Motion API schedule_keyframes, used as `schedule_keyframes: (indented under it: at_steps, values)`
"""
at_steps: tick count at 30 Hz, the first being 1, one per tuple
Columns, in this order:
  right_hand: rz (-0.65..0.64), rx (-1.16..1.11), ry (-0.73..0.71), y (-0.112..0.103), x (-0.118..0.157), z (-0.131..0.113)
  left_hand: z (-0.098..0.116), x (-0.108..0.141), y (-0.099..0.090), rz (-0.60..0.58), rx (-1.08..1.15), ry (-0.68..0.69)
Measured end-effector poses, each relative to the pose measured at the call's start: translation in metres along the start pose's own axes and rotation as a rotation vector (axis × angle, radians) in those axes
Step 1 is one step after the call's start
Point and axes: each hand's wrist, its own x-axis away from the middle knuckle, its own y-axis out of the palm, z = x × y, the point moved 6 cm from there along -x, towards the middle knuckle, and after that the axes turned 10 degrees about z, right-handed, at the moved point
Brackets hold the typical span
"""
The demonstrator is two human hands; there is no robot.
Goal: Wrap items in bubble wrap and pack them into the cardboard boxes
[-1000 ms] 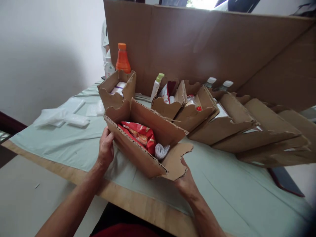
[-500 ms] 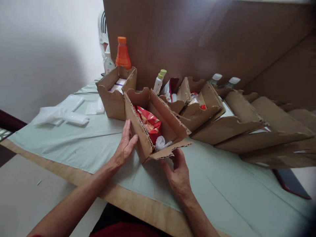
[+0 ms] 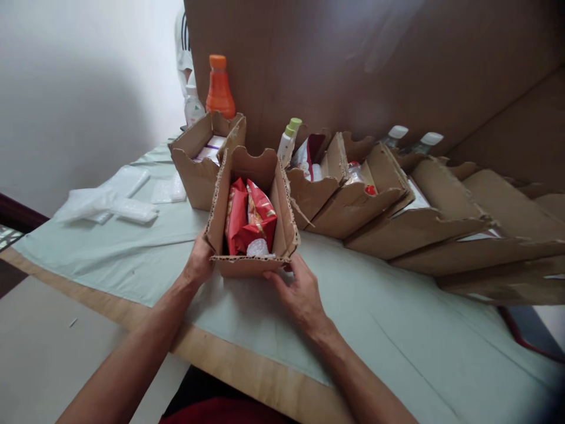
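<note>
Between my hands is an open-topped cardboard box [image 3: 251, 268] with ragged cut edges. Red snack packets [image 3: 250, 217] lie inside it, along with a rolled clear plastic wrap [image 3: 258, 247] at the near end. My left hand [image 3: 200, 259] grips the box's left side near the front corner, its fingertips hidden behind the cardboard. At the front right corner my right hand [image 3: 300, 288] holds the box, thumb on the front wall and fingers around the side.
Another cardboard box [image 3: 194, 176] with white packs stands behind left, near an orange bottle [image 3: 219, 91]. Several leaning cardboard boxes [image 3: 375, 206] line the right. Clear plastic packets [image 3: 132, 209] lie left on the green cloth [image 3: 176, 259]. A person's sleeve [image 3: 183, 44] shows behind.
The box has turned to face me squarely, its near end swinging left. My left hand has moved from flat against the side to gripping it; both packets now show.
</note>
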Motion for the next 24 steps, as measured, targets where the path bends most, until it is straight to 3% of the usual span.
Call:
schedule_keyframes:
  at_steps: [4,7,12,19,24]
  values:
    - [-0.016,-0.01,0.109,0.013,-0.028,0.012,0.005,0.0,0.0,-0.09,0.107,0.049]
    - [0.002,-0.04,0.162,0.029,-0.039,0.018,0.004,0.001,0.001,-0.179,0.045,0.102]
    - [0.049,-0.074,0.154,0.049,-0.048,0.029,-0.005,-0.002,-0.005,0.01,-0.3,0.161]
    - [0.067,-0.091,0.096,0.05,-0.037,0.038,-0.003,-0.013,-0.015,0.197,-0.62,0.172]
    - [0.072,-0.086,0.092,0.049,-0.037,0.038,0.004,-0.037,-0.013,0.206,-0.667,0.116]
